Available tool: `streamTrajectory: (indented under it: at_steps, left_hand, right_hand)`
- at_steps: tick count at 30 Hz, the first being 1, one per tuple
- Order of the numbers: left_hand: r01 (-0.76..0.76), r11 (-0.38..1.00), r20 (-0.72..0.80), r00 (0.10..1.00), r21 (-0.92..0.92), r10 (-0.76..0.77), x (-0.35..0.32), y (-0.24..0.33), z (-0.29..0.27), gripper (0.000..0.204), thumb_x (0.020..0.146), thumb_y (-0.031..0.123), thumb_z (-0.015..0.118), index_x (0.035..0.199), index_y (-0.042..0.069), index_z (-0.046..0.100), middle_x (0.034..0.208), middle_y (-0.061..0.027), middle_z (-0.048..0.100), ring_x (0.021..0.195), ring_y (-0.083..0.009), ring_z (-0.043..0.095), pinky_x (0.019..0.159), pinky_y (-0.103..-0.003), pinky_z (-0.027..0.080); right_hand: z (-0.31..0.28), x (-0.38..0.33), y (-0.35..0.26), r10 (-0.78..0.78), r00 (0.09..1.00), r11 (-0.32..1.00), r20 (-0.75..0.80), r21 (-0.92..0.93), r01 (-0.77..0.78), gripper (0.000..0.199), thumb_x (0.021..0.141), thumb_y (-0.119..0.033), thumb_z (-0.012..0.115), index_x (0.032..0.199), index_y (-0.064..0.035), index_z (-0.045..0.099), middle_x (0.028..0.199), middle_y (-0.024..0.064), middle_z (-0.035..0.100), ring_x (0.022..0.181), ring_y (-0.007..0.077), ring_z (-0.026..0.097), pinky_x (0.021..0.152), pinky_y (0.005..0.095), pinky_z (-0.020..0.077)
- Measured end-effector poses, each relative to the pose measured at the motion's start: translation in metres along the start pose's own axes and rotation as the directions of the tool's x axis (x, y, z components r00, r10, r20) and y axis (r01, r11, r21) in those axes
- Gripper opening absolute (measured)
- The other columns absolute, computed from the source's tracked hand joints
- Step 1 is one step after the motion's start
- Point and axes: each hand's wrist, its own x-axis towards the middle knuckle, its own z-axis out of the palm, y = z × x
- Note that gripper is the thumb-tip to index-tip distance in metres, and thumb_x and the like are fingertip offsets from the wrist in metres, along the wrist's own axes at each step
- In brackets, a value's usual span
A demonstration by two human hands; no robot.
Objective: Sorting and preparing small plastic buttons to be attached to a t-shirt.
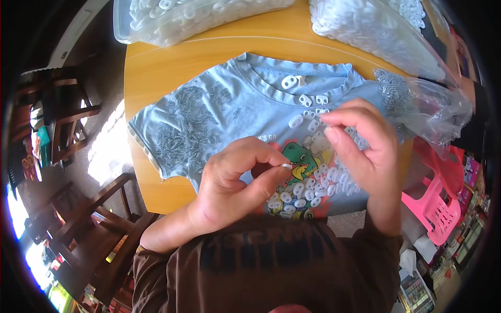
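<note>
A light blue T-shirt (222, 112) with a cartoon dinosaur print lies spread on the table. Above its print, my left hand (235, 180) pinches a small white plastic piece (286, 166) between thumb and forefinger. My right hand (365, 143) is raised over the shirt's right side, thumb and forefinger curled close together; whatever sits at their tips is too small to make out. Below and between the hands lies a heap of loose white oval pieces (318, 188) with holes. Several two-holed white pieces (305, 100) lie near the collar. Small metal springs (182, 130) are scattered over the left sleeve side.
Two clear tubs of white pieces stand at the back, one left (182, 23) and one right (365, 39). A clear plastic bag (436, 107) with metal springs lies at the table's right. Pink plastic chair (438, 208) at right; dark wooden chairs (99, 229) at left.
</note>
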Motion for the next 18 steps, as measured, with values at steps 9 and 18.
streamTrajectory:
  at_steps: [9, 18]
  left_hand:
    - [-0.194, 0.981, 0.171, 0.967, 0.019, 0.188, -0.014, -0.003, 0.000, 0.020, 0.072, -0.006, 0.060, 0.092, 0.000, 0.062, 0.075, -0.0068, 0.060, 0.059, -0.0150, 0.053, 0.054, -0.026, 0.041]
    - [-0.093, 0.996, 0.148, 0.984, -0.017, 0.094, -0.018, -0.007, -0.003, 0.019, 0.073, -0.006, 0.058, 0.091, 0.000, 0.062, 0.071, -0.0053, 0.056, 0.059, -0.0104, 0.054, 0.053, -0.024, 0.040]
  right_hand:
    - [0.014, 0.013, 0.007, -0.016, 0.998, 0.880, 0.067, -0.472, 0.046, 0.011, 0.074, -0.007, 0.063, 0.083, -0.0041, 0.058, 0.079, 0.0080, 0.054, 0.075, 0.0276, 0.054, 0.067, 0.0372, 0.0427]
    - [0.022, 0.015, 0.017, -0.035, 0.993, 0.816, 0.112, -0.571, 0.093, 0.012, 0.072, -0.005, 0.063, 0.082, -0.0045, 0.057, 0.079, 0.0075, 0.052, 0.076, 0.0264, 0.053, 0.070, 0.0362, 0.0419]
